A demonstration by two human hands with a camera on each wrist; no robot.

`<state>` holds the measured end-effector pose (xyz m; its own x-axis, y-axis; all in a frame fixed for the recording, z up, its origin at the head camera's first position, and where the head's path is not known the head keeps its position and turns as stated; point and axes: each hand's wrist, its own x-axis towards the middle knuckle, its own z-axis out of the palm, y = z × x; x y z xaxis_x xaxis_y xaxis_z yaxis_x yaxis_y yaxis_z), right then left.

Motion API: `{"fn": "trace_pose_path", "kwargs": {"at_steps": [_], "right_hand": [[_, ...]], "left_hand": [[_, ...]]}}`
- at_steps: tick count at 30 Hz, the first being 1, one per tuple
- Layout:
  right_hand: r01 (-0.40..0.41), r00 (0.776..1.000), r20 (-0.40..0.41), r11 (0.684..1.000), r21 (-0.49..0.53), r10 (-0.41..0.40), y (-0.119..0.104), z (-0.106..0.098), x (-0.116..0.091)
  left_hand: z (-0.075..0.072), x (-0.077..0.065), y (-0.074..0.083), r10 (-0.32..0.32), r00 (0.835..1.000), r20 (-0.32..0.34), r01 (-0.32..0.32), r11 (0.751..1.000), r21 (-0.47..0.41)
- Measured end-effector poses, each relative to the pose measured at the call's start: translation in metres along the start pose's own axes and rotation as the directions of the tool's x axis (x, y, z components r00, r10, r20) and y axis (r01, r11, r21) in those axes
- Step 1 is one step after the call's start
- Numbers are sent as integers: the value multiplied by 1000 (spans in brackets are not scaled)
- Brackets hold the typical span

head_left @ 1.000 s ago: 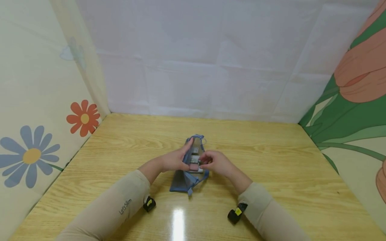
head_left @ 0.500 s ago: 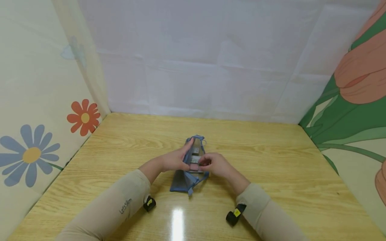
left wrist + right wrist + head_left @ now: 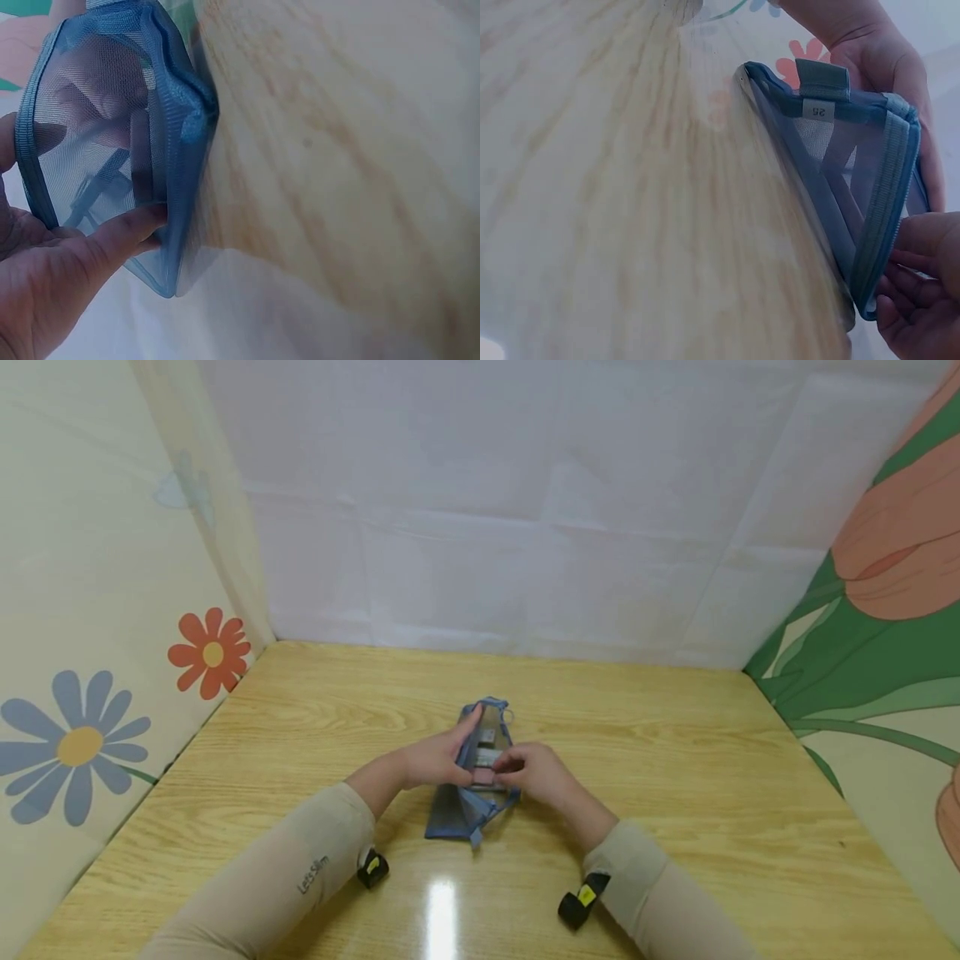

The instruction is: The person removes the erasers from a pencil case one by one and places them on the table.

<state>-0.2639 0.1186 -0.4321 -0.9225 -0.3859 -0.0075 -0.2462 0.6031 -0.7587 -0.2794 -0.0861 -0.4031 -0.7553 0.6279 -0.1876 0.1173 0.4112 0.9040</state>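
Note:
A blue mesh zipper pouch (image 3: 448, 814) stands unzipped on the table, its mouth facing up. My left hand (image 3: 435, 758) grips its left side, thumb and fingers spread along the wall. Inside lie a small pink block (image 3: 483, 775) and pale, box-like pieces (image 3: 486, 757); their kind is too small to tell. My right hand (image 3: 542, 770) reaches over the pouch's right edge with bent fingers, the tips beside the pink block. In the right wrist view these fingers (image 3: 911, 289) are at the zipper edge; whether they pinch anything is hidden.
The wood-grain table (image 3: 675, 735) extends around the pouch. A white sheet (image 3: 487, 527) hangs behind it, and flower-printed panels (image 3: 82, 610) stand at both sides. A fabric tab (image 3: 823, 79) sticks out from one end of the pouch.
My right hand has shifted slightly down and left over the pouch, uncovering a little more of the pale pieces. The left hand and the pouch stay almost where they were.

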Motion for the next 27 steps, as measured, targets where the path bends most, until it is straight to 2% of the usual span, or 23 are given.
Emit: {"fn": "trace_pose_path", "kwargs": {"at_steps": [2,9,14,22,27], "right_hand": [[-5,1000,-9,1000,-17,5,-1,1,0],[79,997,-16,993,-82,-81,-5,5,1],[49,999,-13,994,-93,-50,-8,8,1],[107,993,-26,976,-190,-114,-9,9,2],[103,994,-12,978,-181,-107,-9,8,3]], "left_hand": [[0,0,0,2,1000,-2,-2,1000,6],[1,0,1,-3,1000,-8,3,1000,7],[1,0,1,-8,1000,-9,8,1000,13],[1,1,1,-1,1000,-10,2,1000,18],[1,1,2,-8,1000,-8,8,1000,22]]}}
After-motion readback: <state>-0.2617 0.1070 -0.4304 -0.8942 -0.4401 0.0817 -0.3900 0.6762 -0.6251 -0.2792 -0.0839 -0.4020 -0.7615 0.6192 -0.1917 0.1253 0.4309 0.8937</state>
